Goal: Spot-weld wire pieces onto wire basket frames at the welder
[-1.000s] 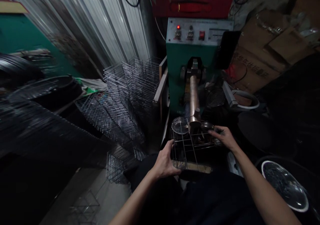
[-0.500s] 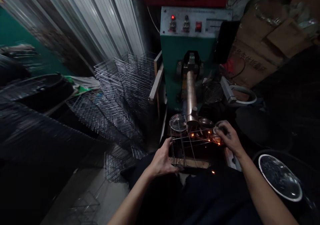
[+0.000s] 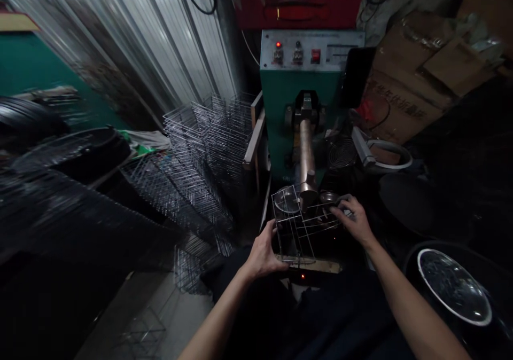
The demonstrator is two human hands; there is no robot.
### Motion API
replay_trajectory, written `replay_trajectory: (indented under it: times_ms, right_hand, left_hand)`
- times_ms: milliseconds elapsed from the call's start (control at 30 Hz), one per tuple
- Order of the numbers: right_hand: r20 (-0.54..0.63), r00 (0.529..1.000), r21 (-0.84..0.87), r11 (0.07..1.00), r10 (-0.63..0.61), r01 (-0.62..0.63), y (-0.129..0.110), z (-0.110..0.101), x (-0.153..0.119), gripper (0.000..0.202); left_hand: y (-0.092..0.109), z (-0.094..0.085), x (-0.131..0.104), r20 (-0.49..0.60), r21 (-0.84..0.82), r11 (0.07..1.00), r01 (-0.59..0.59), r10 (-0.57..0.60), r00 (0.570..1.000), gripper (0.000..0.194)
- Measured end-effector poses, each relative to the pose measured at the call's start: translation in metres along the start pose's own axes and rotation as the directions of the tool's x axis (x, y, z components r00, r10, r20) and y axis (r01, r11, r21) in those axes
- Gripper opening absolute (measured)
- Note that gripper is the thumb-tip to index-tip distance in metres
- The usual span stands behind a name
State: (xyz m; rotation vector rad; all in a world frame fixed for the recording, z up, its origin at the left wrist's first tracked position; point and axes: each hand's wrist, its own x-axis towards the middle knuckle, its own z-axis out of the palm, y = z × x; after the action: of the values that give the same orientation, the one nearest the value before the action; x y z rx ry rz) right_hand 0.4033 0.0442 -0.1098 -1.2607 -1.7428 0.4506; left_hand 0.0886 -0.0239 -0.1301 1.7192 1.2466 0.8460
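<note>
A thin wire frame (image 3: 297,231) is held between my two hands, under the copper-coloured arm (image 3: 306,157) of a green machine (image 3: 280,98). My left hand (image 3: 264,253) grips its left side, thumb and fingers on the wires. At the frame's right end, my right hand (image 3: 352,218) is closed, fingers pinched at the wires. Behind the frame sits a round metal dish (image 3: 287,198), with a second dish (image 3: 329,196) right of the machine arm. A wooden strip (image 3: 326,266) lies below the frame. One small orange spark glows near my lap.
Stacked wire racks (image 3: 200,151) stand left of the machine. A grey bar (image 3: 254,141) juts out beside them. A clear-centred round bowl (image 3: 454,287) sits at lower right, below a grey ring-shaped part (image 3: 390,154). Cardboard boxes (image 3: 412,93) lean at upper right.
The bright sparks around the wire frame are gone, leaving one glowing below. My right hand has moved slightly left with the frame. The view has shifted, showing more above the machine.
</note>
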Motion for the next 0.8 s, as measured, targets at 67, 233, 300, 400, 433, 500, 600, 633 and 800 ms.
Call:
replay_trajectory:
  times_ms: [67,233,300,400,433,500,600,633,800]
  right_hand:
    - [0.012,1.000,0.014,1.000,-0.008,0.008,0.002,0.002,0.002,0.054]
    - [0.015,1.000,0.028,1.000,0.001,-0.002,0.008,0.007,0.005,0.055]
    - [0.011,1.000,0.032,0.999,0.005,-0.005,0.009,0.008,0.007,0.054]
    - [0.006,1.000,0.050,0.999,0.011,-0.011,0.011,0.009,0.010,0.054]
    - [0.006,1.000,0.061,0.998,0.012,-0.012,0.012,0.010,0.011,0.054]
    - [0.008,1.000,0.086,0.996,0.015,-0.016,0.013,0.010,0.012,0.054]
    - [0.008,1.000,0.104,0.994,0.030,-0.031,0.014,0.010,0.014,0.055]
    - [0.007,0.999,0.107,0.994,0.037,-0.037,0.014,0.010,0.014,0.055]
    - [-0.005,1.000,0.115,0.993,0.025,-0.025,0.019,0.011,0.015,0.051]
  left_hand:
    - [-0.003,0.000,0.001,-0.017,0.004,1.000,0.003,-0.003,1.000,0.109]
    - [-0.008,0.000,0.006,-0.044,0.005,1.000,0.011,-0.011,0.999,0.110]
    - [-0.008,-0.001,0.007,-0.051,-0.003,1.000,0.002,-0.002,0.999,0.109]
    - [-0.007,0.000,0.010,-0.068,-0.001,1.000,-0.004,0.003,0.998,0.110]
    - [-0.007,0.000,0.010,-0.072,0.003,1.000,-0.007,0.008,0.997,0.109]
    - [-0.007,0.001,0.012,-0.079,0.014,1.000,-0.014,0.015,0.997,0.109]
    - [-0.007,0.002,0.014,-0.088,0.017,1.000,-0.012,0.013,0.996,0.107]
    - [-0.007,0.003,0.014,-0.093,0.016,1.000,-0.010,0.011,0.996,0.106]
    - [-0.007,0.004,0.014,-0.111,0.024,1.000,0.000,0.003,0.994,0.105]
